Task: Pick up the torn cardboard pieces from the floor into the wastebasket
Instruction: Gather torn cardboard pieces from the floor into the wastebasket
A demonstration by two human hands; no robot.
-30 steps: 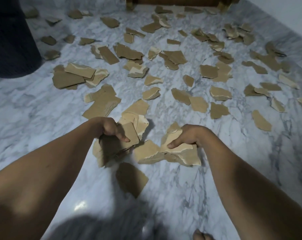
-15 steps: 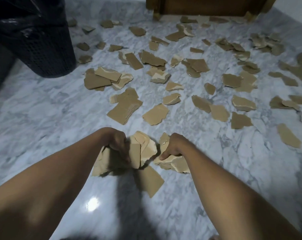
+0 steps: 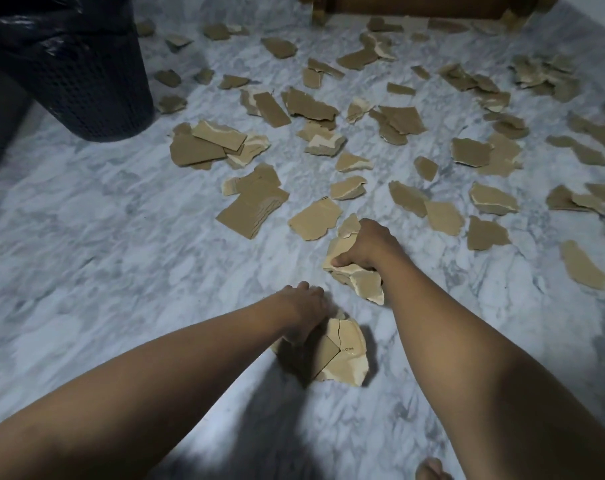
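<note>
Step in hand: I read this as the gathering stage. My 2 hands are both loaded and neither is at the wastebasket (image 3: 96,91).
Left hand (image 3: 304,313): curled round a wad of torn cardboard pieces (image 3: 342,355), held low over the marble floor (image 3: 86,254), well right of the wastebasket and nearer me.
Right hand (image 3: 370,247): fist closed on a second wad (image 3: 360,289), further right of the wastebasket than the left hand.
Cardboard left down: many scattered pieces lie right of the wastebasket. The closest heap (image 3: 204,147) is near its base, and a flat stack (image 3: 256,209) sits between that heap and my hands.
Wastebasket: dark mesh with a black liner bag (image 3: 51,32) draped over the rim. The mouth is out of frame, so I cannot tell how full it is.
Next move: I judge both wads want carrying to the wastebasket and lifting above its rim before I let go. The grips look full, so even 1 more piece may slip.
Edges: ragged torn edges stick out of both wads, and loose layers could shed on the way.
Open room: mostly bare marble runs from my hands to the wastebasket's near side. The wooden furniture (image 3: 415,5) stands far right of the wastebasket, out of that path.
</note>
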